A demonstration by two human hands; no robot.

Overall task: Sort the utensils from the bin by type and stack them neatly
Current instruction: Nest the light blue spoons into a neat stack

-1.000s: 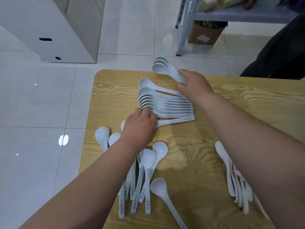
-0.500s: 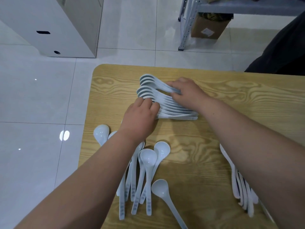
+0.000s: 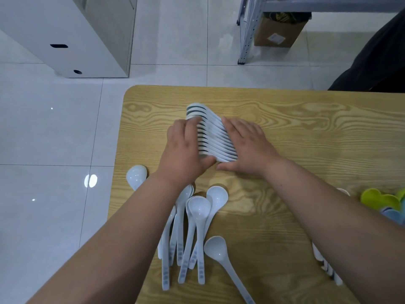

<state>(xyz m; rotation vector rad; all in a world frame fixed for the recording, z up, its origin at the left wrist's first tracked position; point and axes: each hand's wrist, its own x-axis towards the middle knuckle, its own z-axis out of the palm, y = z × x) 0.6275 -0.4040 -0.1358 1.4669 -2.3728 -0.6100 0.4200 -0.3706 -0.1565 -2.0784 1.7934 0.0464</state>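
Observation:
A row of several nested white soup spoons (image 3: 211, 133) lies on the wooden table (image 3: 306, 132), bowls pointing to the far left. My left hand (image 3: 185, 150) presses against the bowl side of the row. My right hand (image 3: 245, 145) lies flat on the handle side, fingers straight. Both hands squeeze the row between them. Several loose white spoons (image 3: 192, 233) lie in a fan below my left forearm. One more white spoon (image 3: 221, 255) lies apart near the front edge.
A single white spoon bowl (image 3: 136, 176) sits at the table's left edge. More white spoons (image 3: 326, 266) show under my right forearm. Green and blue utensils (image 3: 383, 202) lie at the right edge. A white cabinet (image 3: 72, 34), a metal shelf (image 3: 247, 29), a cardboard box (image 3: 278, 34) stand beyond.
My right hand brought a few held spoons down onto the row and let go. Both hands now press the row together from either side.

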